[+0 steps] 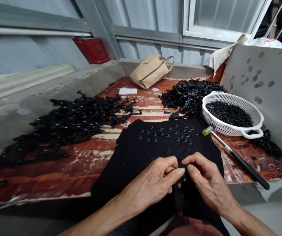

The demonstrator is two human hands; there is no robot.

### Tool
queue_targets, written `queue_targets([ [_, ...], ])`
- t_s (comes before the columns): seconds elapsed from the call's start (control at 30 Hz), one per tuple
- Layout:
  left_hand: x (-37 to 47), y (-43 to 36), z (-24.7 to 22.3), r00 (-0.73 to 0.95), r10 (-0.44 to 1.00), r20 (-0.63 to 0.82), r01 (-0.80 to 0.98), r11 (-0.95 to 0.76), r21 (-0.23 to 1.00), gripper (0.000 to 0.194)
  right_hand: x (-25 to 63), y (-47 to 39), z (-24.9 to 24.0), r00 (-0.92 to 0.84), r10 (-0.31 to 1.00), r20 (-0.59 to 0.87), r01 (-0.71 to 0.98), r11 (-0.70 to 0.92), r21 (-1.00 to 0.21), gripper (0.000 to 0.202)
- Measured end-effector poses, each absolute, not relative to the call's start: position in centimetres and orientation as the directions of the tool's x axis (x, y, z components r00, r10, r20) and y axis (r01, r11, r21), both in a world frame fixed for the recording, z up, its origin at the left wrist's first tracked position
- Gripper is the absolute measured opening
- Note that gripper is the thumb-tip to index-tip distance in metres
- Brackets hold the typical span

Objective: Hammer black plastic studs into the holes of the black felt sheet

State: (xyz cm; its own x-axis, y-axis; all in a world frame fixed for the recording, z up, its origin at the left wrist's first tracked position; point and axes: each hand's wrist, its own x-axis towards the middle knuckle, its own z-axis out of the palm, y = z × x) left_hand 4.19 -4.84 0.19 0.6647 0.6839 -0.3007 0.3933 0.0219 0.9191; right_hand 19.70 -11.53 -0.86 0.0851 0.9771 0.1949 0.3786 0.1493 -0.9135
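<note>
My left hand (162, 173) is closed around a black plastic part (179, 161), gripping it between thumb and fingers. Its upper end, with a small round opening, sticks up between my hands, and more of it shows below my thumb. Close beside it on the right, my right hand (203, 175) pinches with thumb and index finger; what lies between those fingertips is too dark and small to make out. Under both hands a black cloth (131, 154) covers the table edge and my lap. Several small round black caps (167, 135) lie spread over the cloth beyond my hands.
A hammer (239, 157) with a yellow head lies at right, beside a white basket (259, 116) of small black pieces. Heaps of black parts lie at left (72, 124) and back right (190, 95). A tan bag (151, 70) sits at the back.
</note>
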Motion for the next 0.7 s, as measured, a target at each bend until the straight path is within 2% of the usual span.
queue_targets([
  [0.17,4.4,-4.3,0.6,0.61,0.711,-0.35,0.398,0.107,0.911,0.039,20.3,-11.5,-1.3,0.052,0.939,0.339,0.518,0.265,-0.813,0.02],
  [0.27,5.0,-3.2,0.4,0.554,0.777,-0.298,0.371,0.09,0.924,0.04,22.7,-11.8,-1.2,0.075,0.886,0.458,0.655,0.303,-0.692,0.022],
  [0.37,5.9,-2.0,0.0,0.509,0.818,-0.269,0.309,0.119,0.944,0.04,26.5,-12.4,-1.3,0.097,0.832,0.546,0.799,0.262,-0.541,0.023],
  [0.53,7.4,-1.0,-0.6,0.465,0.822,-0.328,0.267,0.223,0.937,0.039,31.8,-13.7,-3.0,0.104,0.828,0.551,0.949,0.084,-0.305,0.026],
  [0.7,8.1,-0.9,-0.5,0.426,0.823,-0.375,0.252,0.29,0.923,0.039,33.3,-14.5,-5.2,0.095,0.859,0.504,0.982,0.004,-0.191,0.025],
])
